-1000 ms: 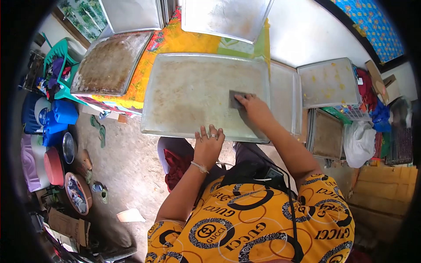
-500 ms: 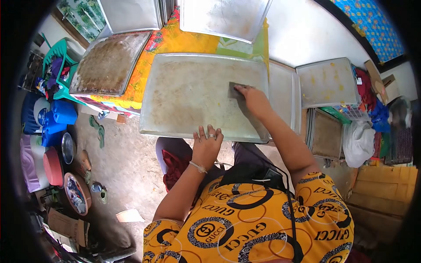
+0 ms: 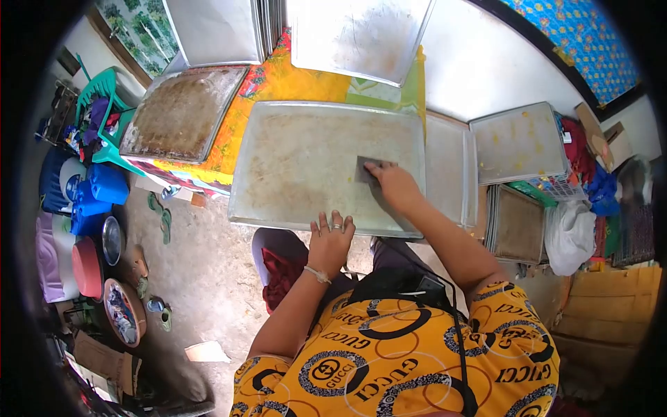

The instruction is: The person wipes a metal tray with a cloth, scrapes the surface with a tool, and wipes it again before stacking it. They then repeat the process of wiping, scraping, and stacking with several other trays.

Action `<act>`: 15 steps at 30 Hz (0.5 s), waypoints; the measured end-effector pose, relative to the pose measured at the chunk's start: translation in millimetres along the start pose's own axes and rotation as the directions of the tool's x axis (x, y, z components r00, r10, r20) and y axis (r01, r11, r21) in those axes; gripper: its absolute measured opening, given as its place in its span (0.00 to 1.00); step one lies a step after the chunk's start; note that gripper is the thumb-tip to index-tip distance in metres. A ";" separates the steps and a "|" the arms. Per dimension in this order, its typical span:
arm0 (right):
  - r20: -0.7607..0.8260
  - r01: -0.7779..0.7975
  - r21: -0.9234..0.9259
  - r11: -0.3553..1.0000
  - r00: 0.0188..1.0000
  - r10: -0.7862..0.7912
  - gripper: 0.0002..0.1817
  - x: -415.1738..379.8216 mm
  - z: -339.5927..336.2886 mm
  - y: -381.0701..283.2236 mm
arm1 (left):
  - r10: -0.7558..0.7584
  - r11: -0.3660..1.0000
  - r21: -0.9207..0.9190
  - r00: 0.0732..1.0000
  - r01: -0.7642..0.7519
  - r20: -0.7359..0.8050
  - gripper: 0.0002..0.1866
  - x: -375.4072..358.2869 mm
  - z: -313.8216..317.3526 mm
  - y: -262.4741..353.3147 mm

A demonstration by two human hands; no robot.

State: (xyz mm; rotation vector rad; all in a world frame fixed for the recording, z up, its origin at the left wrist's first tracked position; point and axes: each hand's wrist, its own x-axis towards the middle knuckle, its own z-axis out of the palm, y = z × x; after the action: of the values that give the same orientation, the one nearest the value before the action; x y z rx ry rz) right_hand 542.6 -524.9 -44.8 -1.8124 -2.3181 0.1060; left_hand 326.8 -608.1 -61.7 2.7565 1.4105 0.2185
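Note:
A large metal baking tray point(image 3: 299, 149) with brownish stains lies at the near edge of the table, its front rim over my lap. Against its surface, right of centre, my right hand point(image 3: 394, 186) presses a dark flat square scraper point(image 3: 364, 169), pinched between thumb and fingers. My left hand point(image 3: 331, 243) rests on the tray's front rim with fingers spread and tips on the metal; its thumb is hidden.
A browned tray point(image 3: 184, 115) lies on the table's left side. Stacked trays point(image 3: 271, 31) and a propped tray point(image 3: 361, 35) stand behind. More trays point(image 3: 517, 142) stand at right. A green chair point(image 3: 104, 104) and basins point(image 3: 125, 313) are on the left.
My right hand and the scraper have moved slightly toward me over the tray. The whole view has shifted down a little. My left hand remains at the front rim.

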 end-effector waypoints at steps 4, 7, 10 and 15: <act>0.131 -0.177 0.087 0.980 0.978 0.165 0.23 27.8 -21.4 18.5 | 0.034 0.999 0.025 0.999 -0.034 -0.009 0.20 -2.1 0.0 -2.6; 0.197 -0.131 0.061 0.989 0.973 0.117 0.23 9.5 -21.6 -13.3 | 0.009 1.000 0.029 0.999 -0.008 -0.047 0.20 -2.4 3.0 -1.3; 0.065 -0.067 -0.007 0.998 0.996 0.068 0.23 7.9 1.1 -8.4 | -0.010 1.000 0.019 0.998 0.011 -0.056 0.20 -1.5 4.6 0.5; 0.187 -0.191 0.063 0.980 0.966 0.176 0.21 35.2 -22.1 7.7 | 0.026 1.000 0.004 0.997 -0.026 -0.074 0.19 -3.7 3.8 -1.9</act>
State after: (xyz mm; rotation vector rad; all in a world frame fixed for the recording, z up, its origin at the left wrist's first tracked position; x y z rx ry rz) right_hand 546.2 -490.4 -20.7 -2.0500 -2.2169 0.4007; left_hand 323.7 -609.8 -66.0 2.7977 1.3930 0.3233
